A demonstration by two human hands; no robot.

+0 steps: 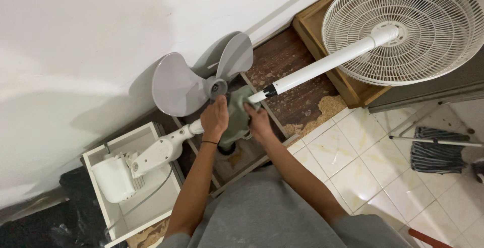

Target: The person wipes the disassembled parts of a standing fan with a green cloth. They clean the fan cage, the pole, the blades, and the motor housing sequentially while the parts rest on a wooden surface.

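A dismantled white stand fan lies across the floor. Its white pole [322, 64] runs from the round base grille [403, 26] at the upper right down to the motor head [118, 175] at the lower left. My left hand [215, 118] grips the pole near the neck. Beside it, my right hand [258, 120] presses a green cloth [237, 117] against the pole. The grey fan blade [201, 79] leans on the wall just above both hands.
A white shelf box [138, 212] holds the motor head. A wooden frame [322, 41] and worn brown board sit under the pole. A striped mop [436, 152] lies on the white tiled floor at right. White wall fills the upper left.
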